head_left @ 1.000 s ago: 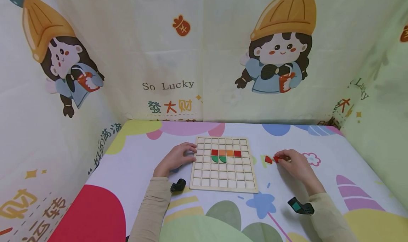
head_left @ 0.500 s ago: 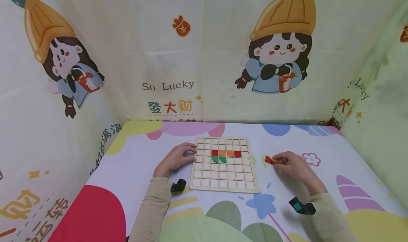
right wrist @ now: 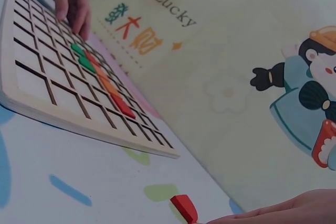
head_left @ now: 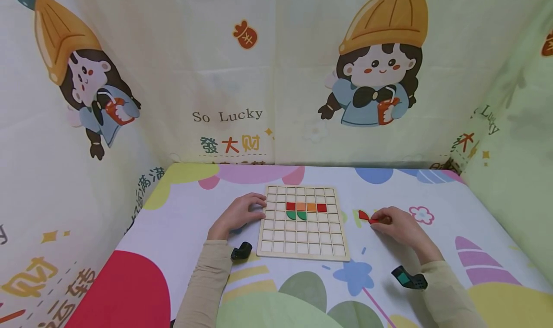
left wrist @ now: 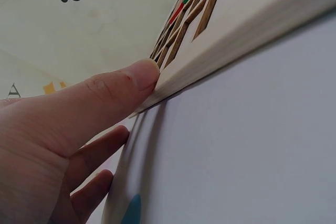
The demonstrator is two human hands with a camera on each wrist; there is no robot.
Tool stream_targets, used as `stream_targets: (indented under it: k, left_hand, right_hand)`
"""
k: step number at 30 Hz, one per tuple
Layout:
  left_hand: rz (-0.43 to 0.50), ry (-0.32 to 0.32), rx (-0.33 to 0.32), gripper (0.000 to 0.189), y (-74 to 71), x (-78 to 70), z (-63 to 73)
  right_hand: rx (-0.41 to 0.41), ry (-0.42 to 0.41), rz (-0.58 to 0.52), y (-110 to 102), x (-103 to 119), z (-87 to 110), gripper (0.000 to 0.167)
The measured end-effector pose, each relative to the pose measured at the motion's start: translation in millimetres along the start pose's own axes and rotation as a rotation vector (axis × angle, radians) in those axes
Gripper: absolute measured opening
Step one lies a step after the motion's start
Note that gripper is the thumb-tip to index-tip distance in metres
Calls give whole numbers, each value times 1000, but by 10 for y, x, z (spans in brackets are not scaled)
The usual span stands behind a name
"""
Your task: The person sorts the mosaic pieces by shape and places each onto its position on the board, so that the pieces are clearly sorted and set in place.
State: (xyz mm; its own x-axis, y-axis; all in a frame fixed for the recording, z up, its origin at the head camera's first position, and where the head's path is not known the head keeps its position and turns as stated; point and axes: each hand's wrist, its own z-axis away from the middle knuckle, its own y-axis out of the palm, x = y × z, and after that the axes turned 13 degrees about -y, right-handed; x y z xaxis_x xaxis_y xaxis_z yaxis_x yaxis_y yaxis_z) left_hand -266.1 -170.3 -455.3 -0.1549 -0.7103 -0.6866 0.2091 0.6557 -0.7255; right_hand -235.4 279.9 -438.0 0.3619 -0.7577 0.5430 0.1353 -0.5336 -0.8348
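A wooden grid board (head_left: 303, 257) lies on the table. Its cells hold red, orange and green pieces in two rows, the green ones (head_left: 291, 215) shaped like quarter circles. At the board's left edge rests my left hand (head_left: 240, 214); in the left wrist view its thumb (left wrist: 121, 85) touches the rim, fingers stretched out beside it. To the right of the board my right hand (head_left: 398, 226) pinches a small red piece (head_left: 374, 221) at its fingertips. Just left of it another red piece (head_left: 363, 215), with a curved edge, lies on the cloth. The held piece is mostly hidden by the fingers.
The table carries a patterned cloth (head_left: 319, 299) with printed shapes. Printed fabric walls (head_left: 298, 140) stand behind it and at both sides. A dark device (head_left: 409, 278) is worn near the right wrist, another (head_left: 241, 251) near the left.
My right hand has shifted slightly toward me, its red piece now lower beside the one on the cloth. The left hand and the board have stayed in place.
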Motion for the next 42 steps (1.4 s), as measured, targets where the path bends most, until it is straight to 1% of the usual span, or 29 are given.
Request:
stream_targets:
  k: [4, 8, 13, 22, 26, 33, 42]
  left_hand:
    - [3, -3, 2, 27, -1, 1, 3]
    - [1, -2, 2, 28, -1, 2, 2]
    - [1, -2, 2, 28, -3, -2, 0]
    - [13, -4, 5, 27, -5, 2, -2]
    - [10, -7, 5, 27, -4, 0, 1]
    - [9, -2, 3, 27, -2, -6, 3]
    - [16, -11, 5, 27, -2, -8, 7]
  right_hand:
    - [-8, 0, 9, 8, 2, -1, 24]
    - [19, -1, 4, -20, 2, 0, 27]
    - [38, -17, 13, -39, -2, 4, 26]
    - [21, -28, 19, -51, -3, 7, 30]
    - [22, -40, 28, -52, -7, 11, 28]
    - [6, -38, 11, -62, 0, 35, 28]
    - [-29, -29, -14, -61, 32, 24, 32]
